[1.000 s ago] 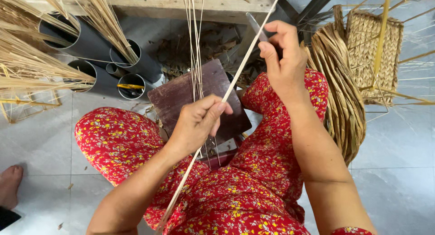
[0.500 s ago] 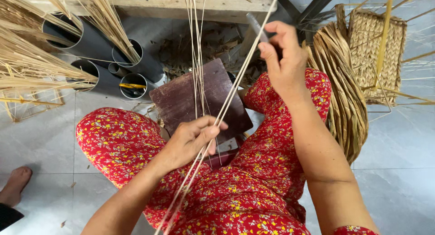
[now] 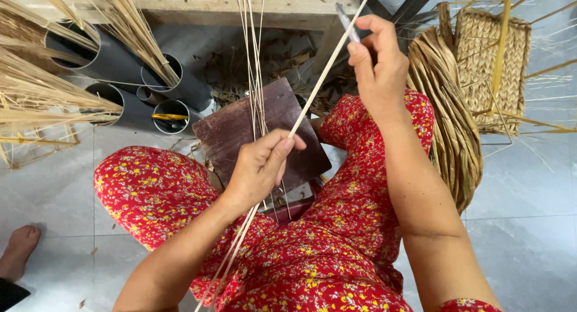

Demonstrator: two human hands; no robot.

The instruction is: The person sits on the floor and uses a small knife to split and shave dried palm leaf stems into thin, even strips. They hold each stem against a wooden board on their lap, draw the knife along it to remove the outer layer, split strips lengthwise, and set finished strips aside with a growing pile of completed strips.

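A long pale cane strip [image 3: 318, 89] runs diagonally from the top right down past my lap. My left hand [image 3: 259, 168] pinches it over a dark brown wooden board [image 3: 228, 131] that rests on my knees. My right hand [image 3: 378, 62] grips the same strip higher up, together with a small knife whose grey blade [image 3: 347, 22] lies against the cane. Several thinner split strands [image 3: 252, 53] hang upright in front of the board and pass under my left hand. I sit in red flowered clothes [image 3: 336, 252].
Grey plastic pipes [image 3: 129, 77] holding bundles of pale cane [image 3: 48, 89] lie at the left under a wooden bench [image 3: 204, 2]. A woven mat panel [image 3: 490, 65] and a bundle of flat fibre [image 3: 451, 125] stand at the right. A bare foot [image 3: 18, 252] shows at the lower left.
My left hand slid down the strip toward my lap, then came back up it over the board. My right hand has stayed in place with the knife.
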